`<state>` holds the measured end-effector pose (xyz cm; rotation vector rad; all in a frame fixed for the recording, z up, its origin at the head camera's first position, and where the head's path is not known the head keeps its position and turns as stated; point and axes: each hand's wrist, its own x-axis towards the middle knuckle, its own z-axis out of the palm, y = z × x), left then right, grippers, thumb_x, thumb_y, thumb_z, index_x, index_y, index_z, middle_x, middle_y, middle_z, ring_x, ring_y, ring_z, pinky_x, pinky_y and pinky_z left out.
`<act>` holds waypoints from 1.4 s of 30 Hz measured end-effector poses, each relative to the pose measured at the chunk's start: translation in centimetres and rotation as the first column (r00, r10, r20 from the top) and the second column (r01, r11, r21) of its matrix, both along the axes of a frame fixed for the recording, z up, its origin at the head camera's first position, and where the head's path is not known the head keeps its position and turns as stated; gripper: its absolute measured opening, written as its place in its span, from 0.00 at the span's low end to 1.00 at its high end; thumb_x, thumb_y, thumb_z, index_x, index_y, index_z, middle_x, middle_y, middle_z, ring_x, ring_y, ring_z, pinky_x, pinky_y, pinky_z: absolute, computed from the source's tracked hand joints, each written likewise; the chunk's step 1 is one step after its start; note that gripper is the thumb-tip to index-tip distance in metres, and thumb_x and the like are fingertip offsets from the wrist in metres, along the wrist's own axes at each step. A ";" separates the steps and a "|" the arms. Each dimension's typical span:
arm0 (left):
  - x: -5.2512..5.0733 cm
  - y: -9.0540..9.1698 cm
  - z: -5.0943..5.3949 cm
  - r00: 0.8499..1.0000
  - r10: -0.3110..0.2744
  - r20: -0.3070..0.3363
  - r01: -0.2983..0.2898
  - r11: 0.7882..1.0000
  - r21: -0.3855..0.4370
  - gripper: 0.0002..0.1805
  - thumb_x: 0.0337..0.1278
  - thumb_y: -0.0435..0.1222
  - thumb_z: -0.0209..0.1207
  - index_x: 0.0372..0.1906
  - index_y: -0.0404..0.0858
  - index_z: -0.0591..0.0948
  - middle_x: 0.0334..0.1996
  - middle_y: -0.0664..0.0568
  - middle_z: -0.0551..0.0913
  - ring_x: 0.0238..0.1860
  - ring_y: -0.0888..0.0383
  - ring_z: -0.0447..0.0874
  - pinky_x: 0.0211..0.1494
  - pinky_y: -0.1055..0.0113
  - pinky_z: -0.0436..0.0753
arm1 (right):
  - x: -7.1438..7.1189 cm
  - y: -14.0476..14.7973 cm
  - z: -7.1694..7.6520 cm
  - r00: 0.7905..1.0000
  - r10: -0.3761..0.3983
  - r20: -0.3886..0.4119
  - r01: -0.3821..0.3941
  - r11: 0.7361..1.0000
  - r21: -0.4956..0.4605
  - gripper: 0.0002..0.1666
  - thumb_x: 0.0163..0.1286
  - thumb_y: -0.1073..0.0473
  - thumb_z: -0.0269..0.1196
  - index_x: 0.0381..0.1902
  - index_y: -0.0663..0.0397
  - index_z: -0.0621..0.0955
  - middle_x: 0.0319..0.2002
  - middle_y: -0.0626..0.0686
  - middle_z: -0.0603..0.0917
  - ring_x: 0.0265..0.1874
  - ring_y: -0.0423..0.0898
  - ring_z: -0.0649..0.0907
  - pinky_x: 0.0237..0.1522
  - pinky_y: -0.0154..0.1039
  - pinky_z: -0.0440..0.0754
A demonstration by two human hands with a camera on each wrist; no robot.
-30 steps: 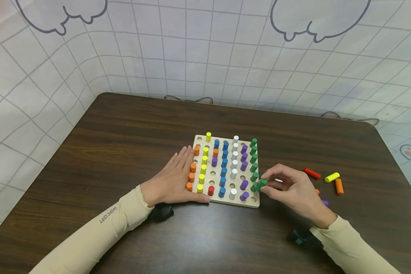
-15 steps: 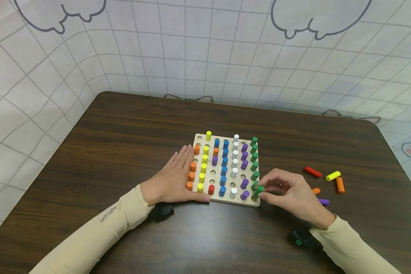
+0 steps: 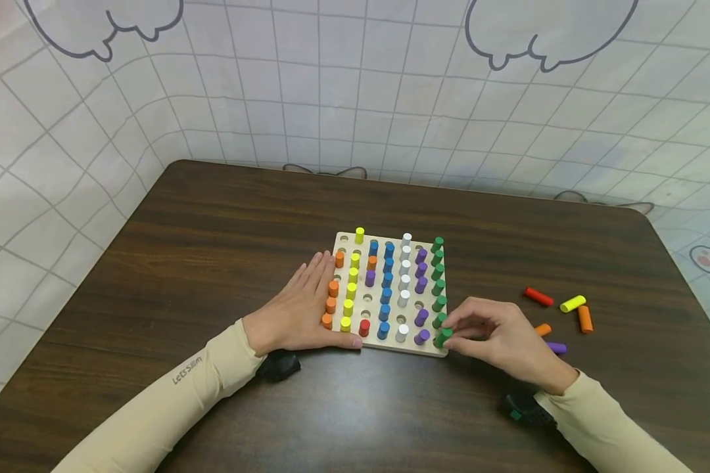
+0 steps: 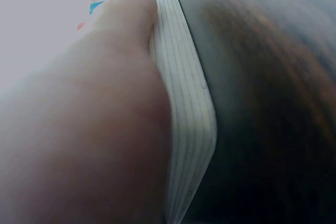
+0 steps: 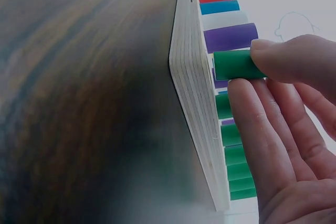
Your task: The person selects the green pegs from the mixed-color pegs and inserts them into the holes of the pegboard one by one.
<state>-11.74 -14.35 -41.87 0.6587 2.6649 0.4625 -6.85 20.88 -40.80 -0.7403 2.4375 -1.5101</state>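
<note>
A pale wooden pegboard [image 3: 434, 350] lies on the table, with columns of orange, yellow, blue, white, purple and green pegs upright in its holes. My left hand [image 3: 298, 315] lies with straight fingers along the board's left side, its thumb at the front edge. Between the thumb and fingers of my right hand [image 3: 499, 338] a green peg [image 5: 236, 65] is pinched over the near right corner hole. Whether its end sits inside the hole I cannot tell. A red peg [image 3: 364, 328] stands in the front row. Part of the left edge is hidden by my left hand.
Loose pegs lie right of my right hand: a red peg [image 3: 538, 296], a yellow peg [image 3: 572, 303], an orange peg [image 3: 586, 319], another orange one and a purple peg [image 3: 557, 347]. A gridded white sheet [image 3: 355, 85] hangs behind the dark wooden table [image 3: 231, 223].
My right hand has moved slightly left and toward the front, bringing the green peg from beside the board's right edge to the corner hole. The left hand has stayed put.
</note>
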 end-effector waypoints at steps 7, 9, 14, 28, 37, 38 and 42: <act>0.0 0.0 -0.2 1.000 0.003 0.000 -0.003 1.000 -0.005 0.76 0.44 0.77 0.60 0.84 0.38 0.37 0.87 0.46 0.32 0.88 0.46 0.32 0.89 0.45 0.43 | 0.0 -0.1 -0.5 1.000 -0.010 -0.009 0.011 0.999 0.035 0.14 0.62 0.63 0.76 0.44 0.45 0.86 0.41 0.47 0.88 0.40 0.41 0.92 0.45 0.32 0.90; 0.1 0.0 -0.3 1.000 0.004 -0.001 -0.004 1.000 -0.005 0.76 0.44 0.77 0.60 0.84 0.38 0.37 0.87 0.46 0.33 0.88 0.45 0.32 0.89 0.45 0.43 | 0.0 -0.1 -0.6 1.000 -0.010 -0.015 0.011 0.999 0.045 0.14 0.62 0.63 0.76 0.44 0.45 0.86 0.41 0.47 0.88 0.40 0.40 0.92 0.45 0.32 0.90; 0.1 0.1 -0.4 1.000 0.001 -0.003 -0.001 1.000 -0.005 0.76 0.44 0.77 0.60 0.84 0.37 0.37 0.87 0.45 0.33 0.88 0.45 0.33 0.89 0.45 0.44 | 0.0 0.0 -0.5 0.999 -0.003 -0.040 0.006 0.998 0.059 0.15 0.60 0.63 0.77 0.43 0.45 0.86 0.40 0.47 0.88 0.39 0.38 0.91 0.45 0.31 0.90; 0.0 0.0 -0.8 1.000 -0.003 -0.010 0.003 1.000 0.003 0.75 0.45 0.77 0.60 0.84 0.37 0.38 0.86 0.45 0.33 0.88 0.45 0.33 0.89 0.45 0.44 | -0.6 1.7 0.4 0.992 -0.076 -0.097 0.081 0.996 0.048 0.16 0.56 0.64 0.79 0.42 0.53 0.87 0.38 0.45 0.89 0.37 0.39 0.90 0.44 0.33 0.90; -0.5 -0.9 -1.0 0.999 -0.042 -0.016 0.042 0.999 -0.002 0.76 0.45 0.76 0.61 0.84 0.36 0.38 0.86 0.44 0.33 0.87 0.44 0.31 0.89 0.44 0.43 | -0.9 4.1 2.0 0.962 -0.251 -0.112 0.260 0.963 0.074 0.11 0.63 0.65 0.75 0.43 0.54 0.87 0.39 0.41 0.89 0.36 0.37 0.90 0.38 0.30 0.88; -0.5 -1.2 -1.0 0.999 -0.050 -0.020 0.050 0.999 -0.002 0.76 0.44 0.76 0.62 0.84 0.37 0.38 0.86 0.44 0.33 0.87 0.44 0.30 0.89 0.43 0.42 | -0.9 4.4 2.2 0.954 -0.275 -0.118 0.286 0.955 0.085 0.10 0.64 0.64 0.74 0.44 0.53 0.87 0.39 0.41 0.90 0.36 0.38 0.90 0.37 0.30 0.88; -0.9 -2.4 -1.1 0.997 -0.073 -0.031 0.073 0.997 -0.006 0.77 0.42 0.77 0.63 0.85 0.38 0.39 0.86 0.44 0.34 0.87 0.43 0.29 0.88 0.42 0.41 | -1.1 6.1 2.6 0.924 -0.347 -0.159 0.368 0.920 0.132 0.09 0.67 0.63 0.72 0.44 0.52 0.87 0.38 0.38 0.90 0.35 0.40 0.90 0.38 0.27 0.87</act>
